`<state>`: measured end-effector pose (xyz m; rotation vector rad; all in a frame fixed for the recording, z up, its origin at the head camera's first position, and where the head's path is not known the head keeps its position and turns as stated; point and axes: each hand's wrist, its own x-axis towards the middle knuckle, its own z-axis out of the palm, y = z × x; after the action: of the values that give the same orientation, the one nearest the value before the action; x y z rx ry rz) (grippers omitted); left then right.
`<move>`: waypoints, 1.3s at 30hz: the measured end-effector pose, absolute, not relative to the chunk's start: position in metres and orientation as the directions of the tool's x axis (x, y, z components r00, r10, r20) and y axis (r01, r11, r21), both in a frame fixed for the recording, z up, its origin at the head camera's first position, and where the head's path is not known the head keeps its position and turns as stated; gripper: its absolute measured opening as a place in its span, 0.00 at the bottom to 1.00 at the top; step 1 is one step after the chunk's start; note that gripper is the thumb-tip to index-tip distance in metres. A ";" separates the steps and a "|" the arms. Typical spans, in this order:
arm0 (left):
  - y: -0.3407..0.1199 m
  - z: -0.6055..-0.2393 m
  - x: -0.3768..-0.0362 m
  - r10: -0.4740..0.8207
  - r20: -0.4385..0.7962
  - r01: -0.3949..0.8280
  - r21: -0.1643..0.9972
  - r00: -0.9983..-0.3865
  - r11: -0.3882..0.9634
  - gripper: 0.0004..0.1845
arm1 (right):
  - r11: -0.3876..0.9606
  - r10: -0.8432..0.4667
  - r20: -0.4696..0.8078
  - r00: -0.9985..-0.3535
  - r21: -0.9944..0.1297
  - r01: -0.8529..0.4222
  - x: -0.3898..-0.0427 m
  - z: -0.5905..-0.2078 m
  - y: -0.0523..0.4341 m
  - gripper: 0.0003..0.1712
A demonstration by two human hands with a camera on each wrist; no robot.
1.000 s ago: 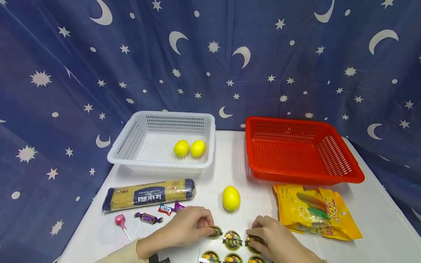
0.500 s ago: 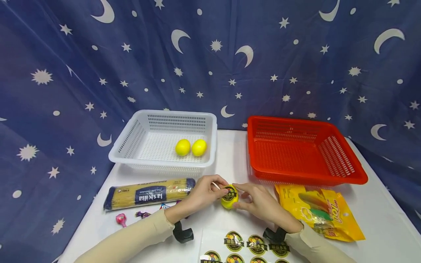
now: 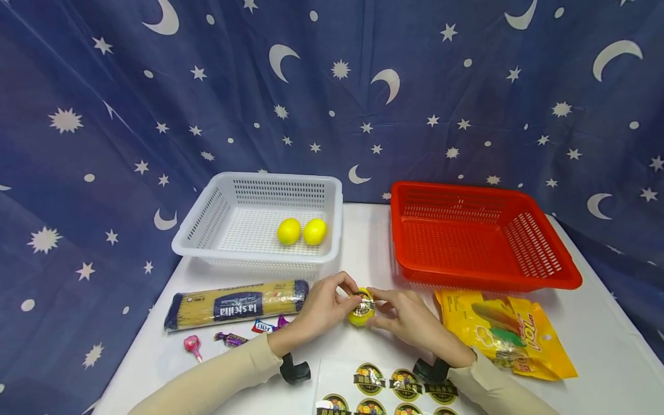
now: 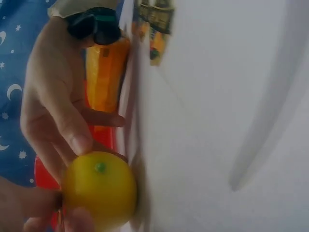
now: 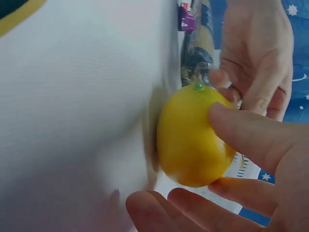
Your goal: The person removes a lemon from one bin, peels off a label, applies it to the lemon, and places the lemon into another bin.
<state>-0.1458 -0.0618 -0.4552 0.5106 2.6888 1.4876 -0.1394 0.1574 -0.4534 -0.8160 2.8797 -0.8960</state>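
Observation:
A yellow lemon rests on the white table between the two hands. On its top lies a round black-and-gold sticker. My left hand pinches the sticker's left edge with thumb and fingertips, right at the fruit. From the other side my right hand holds the lemon, the thumb on its near side and a finger on its far side. The right wrist view shows that thumb pressed to the lemon, while the lower fingers spread beside it. A green stem tip marks the lemon in the left wrist view.
Behind stand a white basket with two lemons and a red basket. Spaghetti, wrapped candies and a lollipop lie left. A yellow bag lies right, a sticker sheet in front.
Both hands moved from the sticker sheet up to the lemon, and a sticker now sits on it. Over the last half second the hands barely moved; the sticker tilted and catches more light.

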 end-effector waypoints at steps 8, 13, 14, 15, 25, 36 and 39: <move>-0.062 -0.458 -0.139 0.274 0.262 0.378 0.686 -0.925 0.622 0.03 | 0.571 -0.485 0.245 -0.840 -0.638 -0.516 -0.140 -0.456 0.158 0.24; -0.069 -0.456 -0.141 0.343 0.274 0.435 0.653 -0.899 0.620 0.07 | 0.594 -0.456 0.286 -0.842 -0.607 -0.528 -0.141 -0.459 0.154 0.18; -0.072 -0.456 -0.142 0.357 0.264 0.438 0.654 -0.896 0.617 0.09 | 0.597 -0.452 0.285 -0.845 -0.608 -0.524 -0.141 -0.460 0.154 0.18; -0.074 -0.456 -0.143 0.368 0.250 0.436 0.654 -0.896 0.617 0.10 | 0.597 -0.451 0.285 -0.846 -0.608 -0.523 -0.142 -0.460 0.154 0.17; -0.076 -0.453 -0.142 0.407 0.246 0.468 0.601 -0.880 0.648 0.10 | 0.561 -0.427 0.186 -0.885 -0.713 -0.421 -0.141 -0.457 0.150 0.21; -0.072 -0.445 -0.142 0.443 0.251 0.506 0.521 -0.861 0.688 0.12 | 0.662 -0.528 0.128 -0.840 -0.558 -0.501 -0.143 -0.458 0.143 0.45; -0.069 -0.435 -0.143 0.434 0.274 0.512 0.532 -0.858 0.675 0.10 | 0.661 -0.524 0.115 -0.844 -0.569 -0.488 -0.142 -0.449 0.148 0.41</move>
<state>-0.1429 -0.0691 -0.4349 0.8479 2.9877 1.0119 -0.1417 0.1483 -0.4490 -0.8568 2.8097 -0.9362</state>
